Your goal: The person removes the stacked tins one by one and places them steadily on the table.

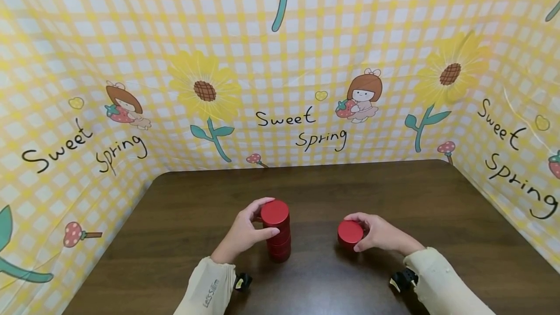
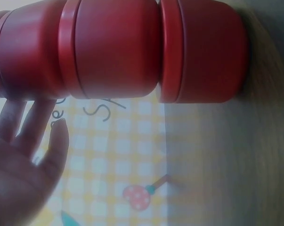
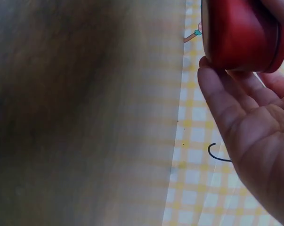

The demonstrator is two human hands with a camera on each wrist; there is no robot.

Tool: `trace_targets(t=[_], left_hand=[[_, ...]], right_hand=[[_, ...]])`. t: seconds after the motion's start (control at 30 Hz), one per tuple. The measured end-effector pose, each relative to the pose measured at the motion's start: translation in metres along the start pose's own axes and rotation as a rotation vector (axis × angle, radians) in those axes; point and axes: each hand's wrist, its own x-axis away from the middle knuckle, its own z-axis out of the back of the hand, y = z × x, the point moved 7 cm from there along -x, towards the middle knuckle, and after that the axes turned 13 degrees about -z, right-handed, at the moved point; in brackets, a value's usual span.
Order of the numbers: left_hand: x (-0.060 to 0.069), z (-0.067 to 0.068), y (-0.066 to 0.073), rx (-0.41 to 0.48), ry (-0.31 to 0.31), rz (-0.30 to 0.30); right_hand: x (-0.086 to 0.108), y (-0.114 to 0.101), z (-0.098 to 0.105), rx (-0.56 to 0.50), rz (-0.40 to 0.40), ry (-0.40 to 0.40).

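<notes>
An upright stack of several red lidded tins (image 1: 280,249) (image 2: 118,52) stands on the table. My left hand (image 1: 244,232) (image 2: 26,155) grips its top part from the left, thumb at the front and fingers behind. The lower tins show below the fingers in the left wrist view. To the right of the stack, my right hand (image 1: 381,233) (image 3: 264,136) holds a single red tin (image 1: 350,233) (image 3: 240,37) by its sides, lid up. In the right wrist view this tin is held above the table surface, apart from the stack.
The dark wooden table (image 1: 210,188) has a yellow-checked cloth (image 1: 280,77) with flowers and lettering hanging behind it and on both sides. Black wrist straps (image 1: 243,282) show at both sleeves.
</notes>
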Motion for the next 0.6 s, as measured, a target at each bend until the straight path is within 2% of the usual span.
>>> trace_targets(t=[0.6], left_hand=[[0.0006,0.0015,0.0031,-0.051,0.01,-0.039]], right_hand=[[-0.0028,0.0042,-0.0052,0.052,-0.029,-0.04]])
